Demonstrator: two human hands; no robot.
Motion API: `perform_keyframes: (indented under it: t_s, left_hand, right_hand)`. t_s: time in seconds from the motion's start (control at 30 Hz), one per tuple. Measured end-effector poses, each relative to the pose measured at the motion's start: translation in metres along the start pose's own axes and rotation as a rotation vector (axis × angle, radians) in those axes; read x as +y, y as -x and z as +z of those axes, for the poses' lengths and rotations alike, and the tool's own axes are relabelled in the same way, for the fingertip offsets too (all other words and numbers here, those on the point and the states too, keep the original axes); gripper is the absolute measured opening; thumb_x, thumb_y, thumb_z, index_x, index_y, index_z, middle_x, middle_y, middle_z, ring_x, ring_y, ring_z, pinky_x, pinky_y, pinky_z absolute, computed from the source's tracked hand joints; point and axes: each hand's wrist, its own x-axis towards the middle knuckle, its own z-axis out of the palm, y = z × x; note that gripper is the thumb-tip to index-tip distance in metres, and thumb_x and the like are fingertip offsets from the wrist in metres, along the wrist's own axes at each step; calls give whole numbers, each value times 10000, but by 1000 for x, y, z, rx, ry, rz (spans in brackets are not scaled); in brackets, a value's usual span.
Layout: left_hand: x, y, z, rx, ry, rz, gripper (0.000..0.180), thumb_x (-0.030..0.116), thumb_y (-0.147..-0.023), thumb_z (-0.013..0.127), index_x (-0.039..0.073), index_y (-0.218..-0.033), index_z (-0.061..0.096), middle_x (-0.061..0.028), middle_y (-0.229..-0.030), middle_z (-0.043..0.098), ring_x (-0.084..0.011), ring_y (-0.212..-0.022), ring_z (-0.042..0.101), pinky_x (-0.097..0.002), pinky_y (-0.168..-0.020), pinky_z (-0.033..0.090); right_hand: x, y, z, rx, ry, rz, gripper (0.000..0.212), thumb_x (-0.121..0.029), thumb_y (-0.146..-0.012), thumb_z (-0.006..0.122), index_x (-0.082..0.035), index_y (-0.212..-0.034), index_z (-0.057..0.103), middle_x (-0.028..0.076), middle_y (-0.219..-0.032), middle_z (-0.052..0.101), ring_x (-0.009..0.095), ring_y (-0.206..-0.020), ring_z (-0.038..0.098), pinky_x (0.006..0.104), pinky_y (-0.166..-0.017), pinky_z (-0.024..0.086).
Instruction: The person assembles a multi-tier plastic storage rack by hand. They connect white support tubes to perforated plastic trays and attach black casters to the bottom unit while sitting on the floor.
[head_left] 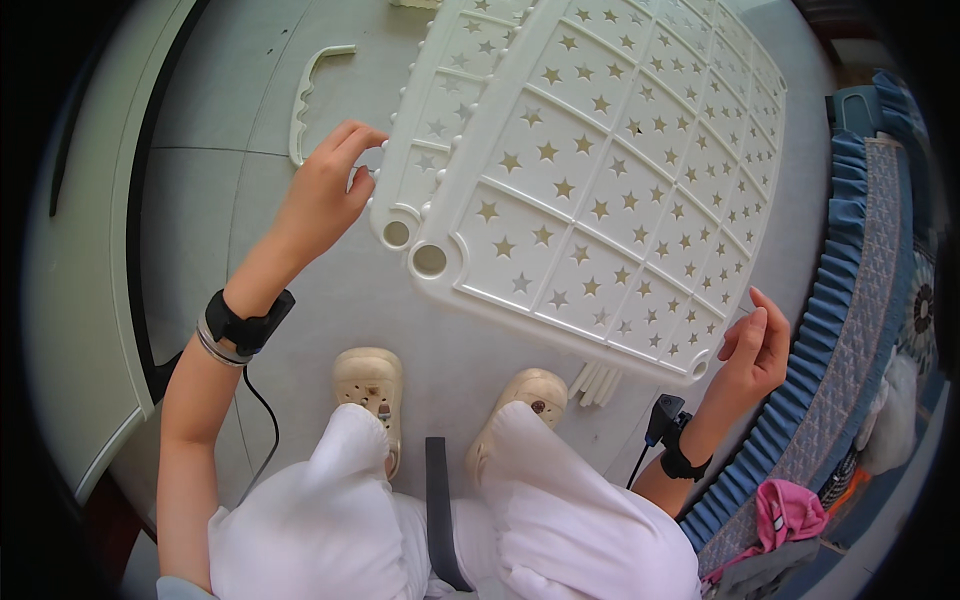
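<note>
In front of me are two white plastic shelf panels with star-shaped cut-outs and round corner holes. The upper shelf panel [610,200] overlaps the other shelf panel [425,150], which shows along its left side. At that panel's left edge is my left hand [325,190], fingertips close to the rim and thumb apart from them; whether they touch I cannot tell. My right hand [757,352] is beside the upper panel's near right corner, fingers loosely bent and nothing visible in them. Several white tubes [597,383] lie partly hidden beneath the panels.
A curved white plastic rail [303,100] lies on the grey tiled floor [200,195] beyond my left hand. A pale cabinet-like surface [75,280] borders the left. Blue ruffled fabric [800,370] runs along the right, with a pink cloth [785,515] near it.
</note>
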Motion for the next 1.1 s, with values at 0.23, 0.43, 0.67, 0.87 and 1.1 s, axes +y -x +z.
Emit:
perform_keyframes:
  t_s: [0.23, 0.43, 0.67, 0.87, 1.1]
  left_hand:
    - [9, -16, 2, 44, -12, 59, 291, -108, -769, 466, 5, -1028, 536, -116, -1005, 559, -287, -919, 578, -357, -757, 466]
    - [54, -13, -30, 399, 78, 337, 329, -179, -755, 385, -2, -981, 546, -131, -1007, 571, -264, -944, 592, -337, -821, 485]
    - [113, -6, -35, 277, 144, 717, 273, -126, -717, 505, 23, -945, 531, -187, -1017, 566, -319, -907, 615, -401, -819, 514]
    - [126, 1, -31, 237, 74, 729, 251, -59, -698, 577, 47, -921, 533, -153, -1013, 607, -313, -915, 635, -431, -830, 505]
    - [137, 12, -22, 122, -82, 826, 170, 26, -847, 530, 93, -992, 472, -107, -1093, 613, -273, -1029, 605, -478, -969, 429]
  right_hand:
    - [154, 24, 8, -141, -20, 104, 178, -106, -892, 517, 53, -945, 574, 34, -725, 536, 141, -636, 510, 266, -584, 432]
    - [243, 102, 29, -530, -60, 445, 463, -323, -996, 307, 46, -1233, 453, 142, -1132, 551, 242, -979, 537, 346, -845, 442]
    - [233, 109, 31, -557, 39, 388, 395, -277, -945, 389, 31, -1156, 516, 175, -1101, 572, 306, -989, 533, 391, -849, 425]
    - [208, 86, 29, -454, 88, 196, 337, -238, -902, 459, 17, -1090, 570, 203, -1073, 590, 361, -999, 530, 429, -853, 410]
    - [119, 25, -7, -224, 389, -277, 230, -131, -911, 494, 58, -1036, 533, 112, -949, 560, 201, -755, 547, 302, -637, 457]
